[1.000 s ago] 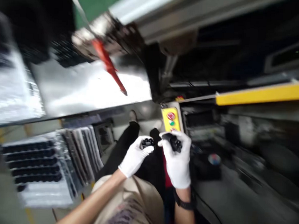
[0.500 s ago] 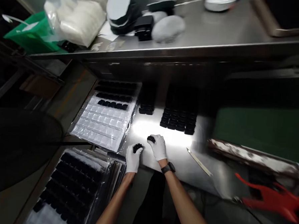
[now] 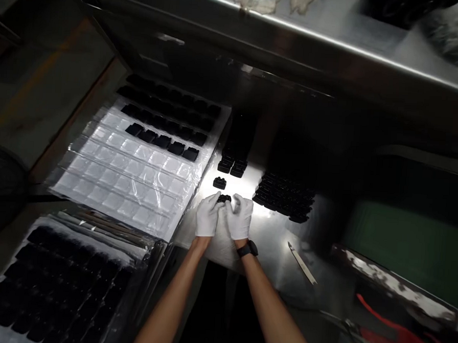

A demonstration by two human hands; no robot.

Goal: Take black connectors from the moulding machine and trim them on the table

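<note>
My left grip point(image 3: 207, 215) and right grip point(image 3: 239, 216) pinch a black part point(image 3: 224, 198) from either side, seemingly to steady it, toward the near side of the desk point(image 3: 264, 240), by a lone block point(image 3: 219, 183).

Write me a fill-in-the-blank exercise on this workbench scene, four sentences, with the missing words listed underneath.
1. The gloves on the left hand and right hand are ____ in colour.
2. Between the two hands is a small part coloured ____.
3. In the upper white tray, the lowest row of black pieces counts ____ pieces.
4. The slim knife lies on the metal table, to the ____ of both hands.

Missing words: white; black; five; right
</note>
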